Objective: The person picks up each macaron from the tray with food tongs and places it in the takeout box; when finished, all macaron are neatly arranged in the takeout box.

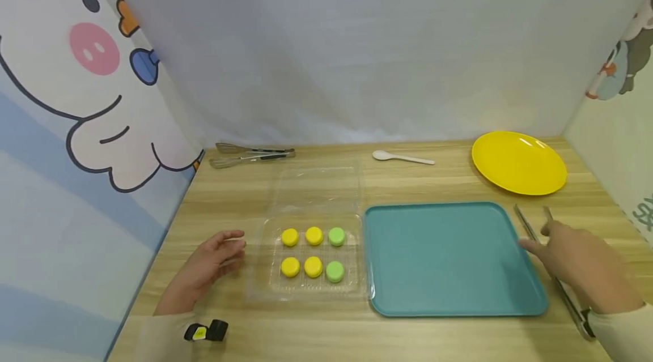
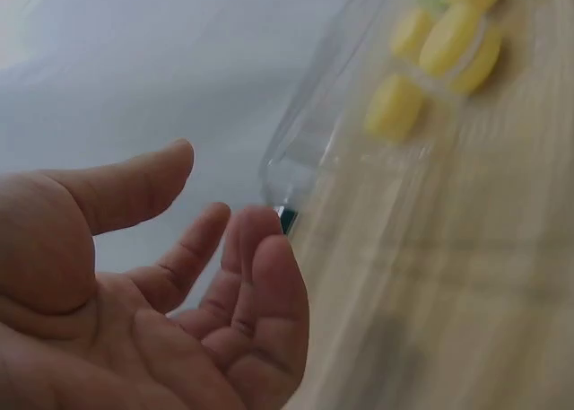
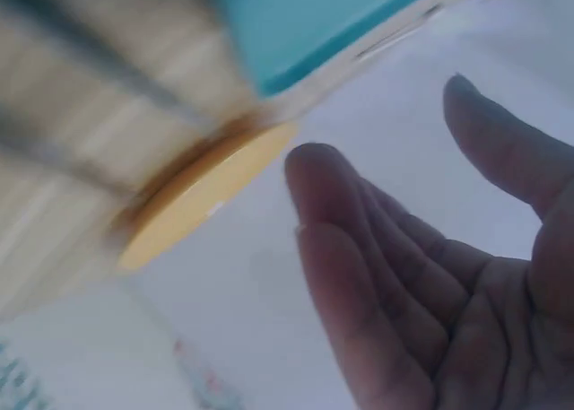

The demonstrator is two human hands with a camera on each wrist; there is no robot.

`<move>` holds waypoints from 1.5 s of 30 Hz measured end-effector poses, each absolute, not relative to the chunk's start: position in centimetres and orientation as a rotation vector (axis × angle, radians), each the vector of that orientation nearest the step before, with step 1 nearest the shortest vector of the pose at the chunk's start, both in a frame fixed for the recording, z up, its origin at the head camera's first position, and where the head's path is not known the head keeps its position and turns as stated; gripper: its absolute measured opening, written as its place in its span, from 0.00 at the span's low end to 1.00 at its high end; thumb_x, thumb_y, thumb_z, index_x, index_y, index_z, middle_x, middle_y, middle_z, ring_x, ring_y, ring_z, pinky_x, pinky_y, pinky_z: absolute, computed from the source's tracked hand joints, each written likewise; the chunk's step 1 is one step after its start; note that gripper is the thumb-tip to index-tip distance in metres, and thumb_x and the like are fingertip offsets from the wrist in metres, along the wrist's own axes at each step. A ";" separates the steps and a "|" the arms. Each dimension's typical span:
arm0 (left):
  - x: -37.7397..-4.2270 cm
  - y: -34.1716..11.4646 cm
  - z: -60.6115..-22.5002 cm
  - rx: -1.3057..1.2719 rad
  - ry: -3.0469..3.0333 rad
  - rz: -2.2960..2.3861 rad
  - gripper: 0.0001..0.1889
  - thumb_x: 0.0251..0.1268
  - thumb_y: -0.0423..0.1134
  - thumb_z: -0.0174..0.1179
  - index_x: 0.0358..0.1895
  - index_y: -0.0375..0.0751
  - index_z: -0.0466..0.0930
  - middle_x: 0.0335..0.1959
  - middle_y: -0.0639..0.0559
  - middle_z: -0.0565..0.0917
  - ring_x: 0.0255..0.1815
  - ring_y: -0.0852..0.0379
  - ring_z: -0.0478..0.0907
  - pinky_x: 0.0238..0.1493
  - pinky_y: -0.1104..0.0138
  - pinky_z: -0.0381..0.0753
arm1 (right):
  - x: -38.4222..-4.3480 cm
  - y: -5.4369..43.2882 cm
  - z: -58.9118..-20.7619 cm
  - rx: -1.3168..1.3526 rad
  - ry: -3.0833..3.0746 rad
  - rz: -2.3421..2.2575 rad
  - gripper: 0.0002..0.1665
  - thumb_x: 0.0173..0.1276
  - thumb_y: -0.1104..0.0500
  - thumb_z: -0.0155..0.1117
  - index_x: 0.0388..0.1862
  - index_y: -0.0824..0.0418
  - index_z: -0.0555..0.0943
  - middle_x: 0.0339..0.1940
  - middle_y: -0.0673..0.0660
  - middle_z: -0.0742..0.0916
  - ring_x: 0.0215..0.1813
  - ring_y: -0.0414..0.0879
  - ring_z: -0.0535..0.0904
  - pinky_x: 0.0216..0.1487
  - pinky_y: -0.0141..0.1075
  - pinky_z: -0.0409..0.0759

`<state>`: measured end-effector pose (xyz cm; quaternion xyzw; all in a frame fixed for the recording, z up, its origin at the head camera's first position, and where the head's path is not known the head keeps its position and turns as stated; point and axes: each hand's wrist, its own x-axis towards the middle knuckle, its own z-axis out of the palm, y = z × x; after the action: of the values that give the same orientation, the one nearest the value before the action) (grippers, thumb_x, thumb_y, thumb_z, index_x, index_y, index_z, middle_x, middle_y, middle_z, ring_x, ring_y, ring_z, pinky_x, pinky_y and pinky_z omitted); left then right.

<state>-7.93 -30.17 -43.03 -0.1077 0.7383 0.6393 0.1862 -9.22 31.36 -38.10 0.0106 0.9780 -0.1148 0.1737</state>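
My left hand (image 1: pixel 214 260) hovers just left of a clear plastic box (image 1: pixel 302 295). Its fingers are loosely bent and the palm is bare in the left wrist view. Inside the box sit several yellow macarons (image 1: pixel 313 267) and green macarons (image 1: pixel 335 271) in two rows, and its clear lid (image 1: pixel 316 189) lies folded back. On the right side, my right hand (image 1: pixel 581 263) is over a pair of metal tongs (image 1: pixel 528 225), partly covering them. Thumb and fingers are spread apart, with nothing between them in the right wrist view. A teal tray (image 1: pixel 454 260) lies between the box and the tongs.
Behind the tray's right end is a yellow plate (image 1: pixel 519 162). A white spoon (image 1: pixel 403 157) lies near the back edge, and a second pair of tongs (image 1: pixel 250 156) at the back left. A pale cloth backdrop (image 1: pixel 357 56) rises behind the table, with printed panels at both sides.
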 end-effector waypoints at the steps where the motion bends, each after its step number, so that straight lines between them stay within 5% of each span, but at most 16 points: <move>1: -8.7 -30.4 -42.6 -0.266 2.113 1.767 0.31 0.79 0.44 0.55 0.74 0.31 0.56 0.61 0.38 0.73 0.59 0.47 0.74 0.59 0.59 0.77 | -10.0 30.5 -37.8 -0.015 2.799 -0.344 0.48 0.74 0.34 0.56 0.57 0.82 0.71 0.41 0.75 0.84 0.33 0.62 0.82 0.29 0.53 0.78; 8: -14.7 -31.5 -40.5 -0.060 2.174 1.482 0.32 0.79 0.44 0.53 0.75 0.30 0.55 0.73 0.29 0.62 0.72 0.35 0.63 0.71 0.44 0.60 | -16.5 22.7 -38.0 -0.346 2.815 -0.536 0.36 0.73 0.41 0.62 0.59 0.73 0.77 0.48 0.70 0.86 0.46 0.62 0.84 0.40 0.54 0.82; 22: -22.9 -31.3 -40.0 -0.142 2.045 1.399 0.31 0.82 0.40 0.48 0.78 0.30 0.50 0.75 0.30 0.59 0.75 0.37 0.58 0.69 0.50 0.67 | -25.9 12.3 -39.6 -0.532 2.667 -0.658 0.28 0.76 0.50 0.60 0.60 0.72 0.78 0.52 0.67 0.85 0.43 0.54 0.85 0.46 0.50 0.82; 24: -23.8 -31.1 -40.2 -0.154 2.019 1.420 0.31 0.82 0.39 0.48 0.78 0.30 0.49 0.76 0.31 0.58 0.75 0.37 0.58 0.69 0.51 0.67 | -27.0 11.5 -39.9 -0.495 2.638 -0.711 0.25 0.76 0.51 0.60 0.56 0.72 0.80 0.48 0.67 0.86 0.40 0.54 0.85 0.45 0.50 0.82; 28: -25.3 -30.4 -40.6 -0.185 1.993 1.452 0.31 0.81 0.39 0.49 0.78 0.29 0.50 0.74 0.31 0.60 0.74 0.39 0.61 0.66 0.54 0.71 | -28.5 10.3 -40.8 -0.345 2.593 -0.817 0.18 0.75 0.53 0.60 0.31 0.67 0.81 0.25 0.59 0.84 0.35 0.55 0.86 0.42 0.46 0.84; 30: -25.8 -30.0 -40.9 -0.220 2.001 1.466 0.30 0.81 0.38 0.50 0.77 0.29 0.53 0.71 0.31 0.65 0.70 0.40 0.66 0.64 0.56 0.74 | -28.9 9.7 -41.2 -0.254 2.539 -0.905 0.18 0.75 0.55 0.61 0.26 0.64 0.78 0.20 0.56 0.80 0.31 0.54 0.85 0.39 0.44 0.85; 34: -26.3 -29.3 -41.6 -0.286 1.984 1.502 0.26 0.80 0.36 0.51 0.74 0.28 0.60 0.59 0.38 0.75 0.56 0.49 0.76 0.55 0.63 0.79 | -29.5 8.6 -41.7 -0.129 2.371 -1.076 0.14 0.76 0.58 0.59 0.43 0.72 0.81 0.26 0.58 0.84 0.26 0.48 0.84 0.35 0.40 0.85; 38: -26.6 -28.9 -42.1 -0.300 1.967 1.515 0.25 0.81 0.35 0.49 0.74 0.29 0.60 0.47 0.47 0.77 0.43 0.58 0.76 0.46 0.68 0.80 | -29.9 7.6 -41.6 -0.038 2.236 -1.206 0.20 0.78 0.60 0.55 0.60 0.75 0.74 0.31 0.60 0.85 0.27 0.45 0.83 0.36 0.39 0.86; 45: -27.5 -28.5 -43.3 -0.291 1.958 1.519 0.26 0.80 0.32 0.48 0.76 0.32 0.56 0.45 0.48 0.74 0.40 0.60 0.74 0.42 0.69 0.80 | -30.2 6.8 -41.8 0.070 2.094 -1.347 0.14 0.72 0.64 0.62 0.51 0.72 0.79 0.29 0.58 0.82 0.28 0.45 0.80 0.36 0.37 0.85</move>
<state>-27.46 -28.55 -43.34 -0.1106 0.7442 0.5773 0.3174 -30.20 6.77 -41.80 0.0267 0.7966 -0.5125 0.3194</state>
